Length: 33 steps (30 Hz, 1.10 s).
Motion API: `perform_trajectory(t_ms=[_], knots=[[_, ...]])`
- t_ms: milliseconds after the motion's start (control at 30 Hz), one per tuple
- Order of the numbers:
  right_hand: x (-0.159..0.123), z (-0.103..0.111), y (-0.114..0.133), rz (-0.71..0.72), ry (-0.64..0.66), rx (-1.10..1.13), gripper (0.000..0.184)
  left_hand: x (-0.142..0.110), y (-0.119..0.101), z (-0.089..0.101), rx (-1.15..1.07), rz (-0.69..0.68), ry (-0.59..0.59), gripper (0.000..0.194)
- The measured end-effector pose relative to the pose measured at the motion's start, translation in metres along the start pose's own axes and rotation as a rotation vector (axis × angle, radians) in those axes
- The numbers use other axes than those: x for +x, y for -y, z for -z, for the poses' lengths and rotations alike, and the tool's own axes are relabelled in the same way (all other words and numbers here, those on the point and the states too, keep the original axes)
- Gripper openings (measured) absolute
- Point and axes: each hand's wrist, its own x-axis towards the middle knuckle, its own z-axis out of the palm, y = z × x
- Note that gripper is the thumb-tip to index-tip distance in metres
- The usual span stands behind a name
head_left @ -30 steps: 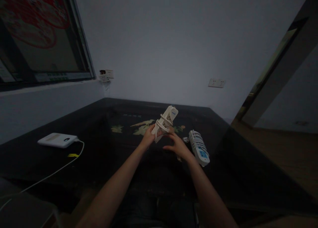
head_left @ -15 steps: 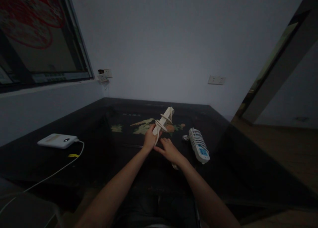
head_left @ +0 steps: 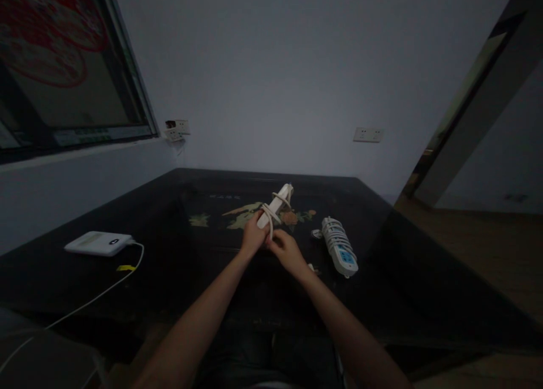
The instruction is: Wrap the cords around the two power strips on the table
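My left hand [head_left: 253,234] is closed around the near end of a white power strip [head_left: 278,204], which tilts up and away over the dark table. Loops of its white cord [head_left: 270,212] wrap loosely about the strip. Pinched at the cord near the strip's lower end is my right hand [head_left: 288,252], with its fingertips close to my left hand. A small pale piece [head_left: 313,268], perhaps the plug, shows beside my right wrist. To the right lies a second power strip [head_left: 340,247] with blue sockets, its cord wound tightly round it.
A white power bank [head_left: 99,243] with a cable lies at the table's left, near a yellow scrap [head_left: 126,268]. The black table [head_left: 203,298] has a painted flower pattern. Wall sockets [head_left: 368,134] are behind it, and a window [head_left: 76,67] is at upper left.
My right hand has gone from spread fingers below the strip to a pinch on the cord. The held strip has shifted slightly left, and the pale piece by my right wrist has moved up and right.
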Motion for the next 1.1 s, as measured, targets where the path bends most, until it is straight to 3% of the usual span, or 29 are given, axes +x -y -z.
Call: perform_trajectory(t_ms=[167,333,433,700,833,967,1100], knots=[[0.008,0.023,0.003,-0.228,-0.195,0.413,0.024,0.005,0.003,0.011,0.128,-0.075,0.220,0.039],[0.012,0.058,0.004,-0.273,-0.393,0.542,0.032,0.002,-0.001,0.020,0.101,-0.171,0.550,0.039],[0.012,0.076,0.005,-0.279,-0.427,0.593,0.030,0.002,-0.006,0.026,0.050,-0.163,0.619,0.041],[0.009,0.105,-0.001,-0.329,-0.357,0.684,0.031,0.013,-0.009,0.049,-0.041,-0.154,0.630,0.040],[0.008,0.110,-0.008,-0.340,-0.365,0.682,0.031,0.014,-0.014,0.054,-0.158,-0.055,0.497,0.040],[0.007,0.100,-0.017,-0.351,-0.255,0.321,0.034,0.013,-0.020,0.052,-0.334,0.078,0.305,0.050],[0.009,0.078,-0.029,-0.334,-0.150,-0.001,0.024,0.013,-0.018,0.042,-0.466,0.153,0.156,0.058]])
